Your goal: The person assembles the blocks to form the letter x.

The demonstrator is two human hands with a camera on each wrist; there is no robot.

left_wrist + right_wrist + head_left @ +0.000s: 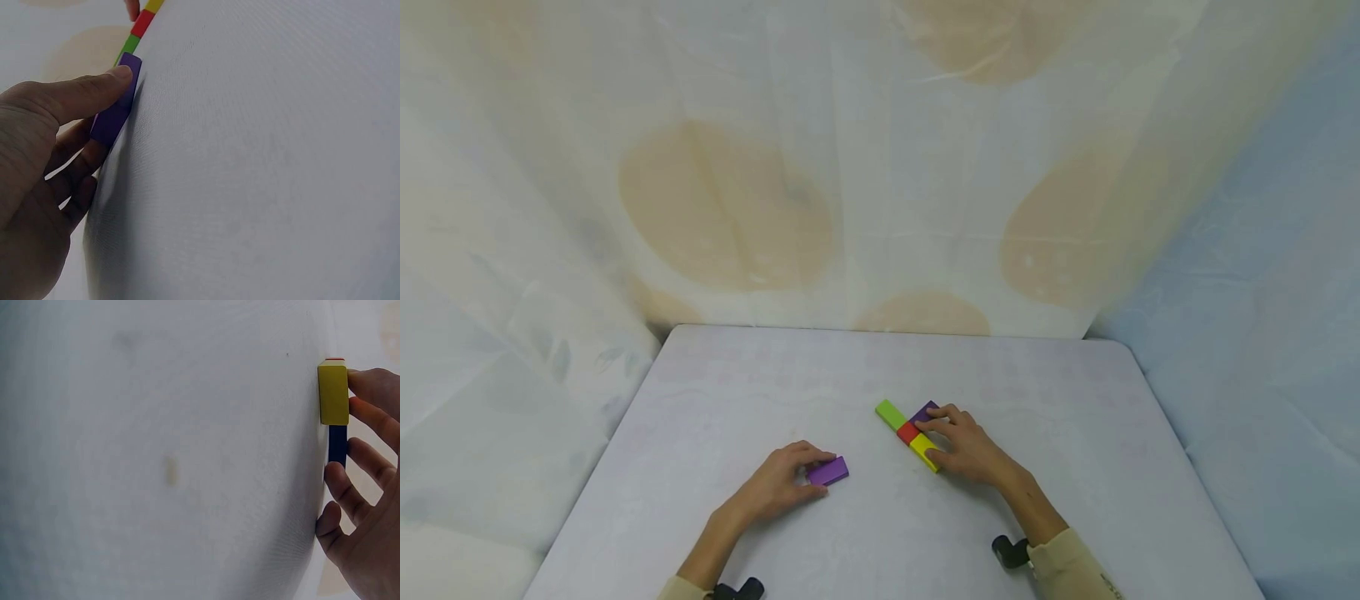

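Open table (715, 392) lies left and behind; the block row (908, 432) seems the only obstacle between hands.

A pale grey table (737, 392) with rounded far corners is standing in a nook draped with thin cloth. White cloth (865, 167) printed with large tan ovals is hanging behind and to the left; pale blue cloth (1270, 275) is hanging at the right. Soft, even light is filling the space.
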